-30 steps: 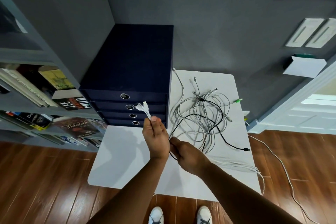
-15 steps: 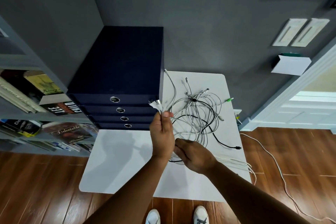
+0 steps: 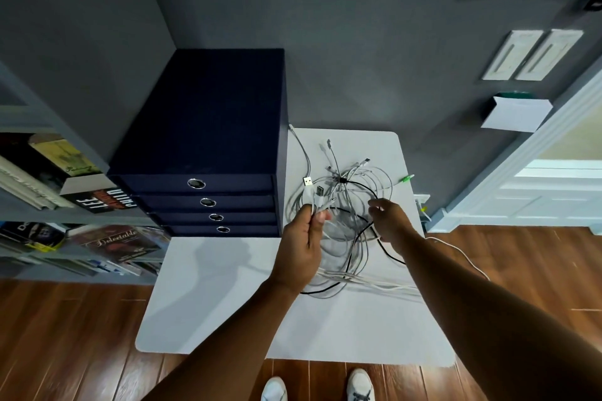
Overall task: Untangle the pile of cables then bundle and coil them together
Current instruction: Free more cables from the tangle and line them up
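The tangled pile of white, grey and black cables lies on the far right part of the flat white desk, just beside the dark blue box of four drawers. Many thin white loops cross over each other. One black cable winds through the middle of them. Some long white strands run off toward the right edge of the desk, under your right arm.

Your left hand is up over the near left side of the pile. Its fingers and thumb are curled round a small bunch of white cable ends. Two silver plugs stick up out of the top of your fist.

Your right hand is on the right side of the pile, with bent fingers right by the black cable. You cannot tell from here if it grips a cable or only touches one.

A little green plug lies near the right edge of the desk, apart from the heap. A thin white cord trails on the brown wooden floor to the right. A grey bookshelf full of books stands on the left. Your white shoes show at the bottom, by the near edge of the desk.
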{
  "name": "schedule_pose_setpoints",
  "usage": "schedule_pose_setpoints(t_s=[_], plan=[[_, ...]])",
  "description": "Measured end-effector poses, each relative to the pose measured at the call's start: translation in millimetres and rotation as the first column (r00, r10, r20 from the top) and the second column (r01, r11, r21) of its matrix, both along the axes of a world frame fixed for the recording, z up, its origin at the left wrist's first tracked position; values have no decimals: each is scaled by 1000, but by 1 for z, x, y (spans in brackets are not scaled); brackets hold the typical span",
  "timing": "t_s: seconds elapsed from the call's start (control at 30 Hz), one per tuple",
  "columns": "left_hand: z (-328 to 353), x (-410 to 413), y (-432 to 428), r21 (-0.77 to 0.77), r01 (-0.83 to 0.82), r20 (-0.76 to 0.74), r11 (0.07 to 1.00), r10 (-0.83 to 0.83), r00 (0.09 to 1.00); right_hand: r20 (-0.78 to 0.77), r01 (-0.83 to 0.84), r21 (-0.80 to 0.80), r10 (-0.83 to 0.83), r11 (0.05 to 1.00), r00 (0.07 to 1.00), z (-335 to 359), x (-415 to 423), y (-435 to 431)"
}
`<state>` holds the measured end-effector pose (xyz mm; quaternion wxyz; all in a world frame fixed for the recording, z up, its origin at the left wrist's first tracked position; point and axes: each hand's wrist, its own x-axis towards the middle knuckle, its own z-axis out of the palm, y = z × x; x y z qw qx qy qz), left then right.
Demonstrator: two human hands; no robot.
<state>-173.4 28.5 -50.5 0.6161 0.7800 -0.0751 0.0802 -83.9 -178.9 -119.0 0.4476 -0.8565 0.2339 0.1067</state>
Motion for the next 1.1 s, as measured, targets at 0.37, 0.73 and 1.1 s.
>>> schedule_pose_setpoints(t_s=[0.37,0.73,1.1], plan=[[-7,44,-5,-63,-63,-290,996,42,956,324,61,650,-349,758,880,75,-6,41],[33,84,-35,-413,-251,-548,875,-19,837,422,-210,695,-153,688,894,108,-43,50],[48,89,-45,-471,-285,-501,835,13,866,453,-300,489,55,819,890,90,-61,38]])
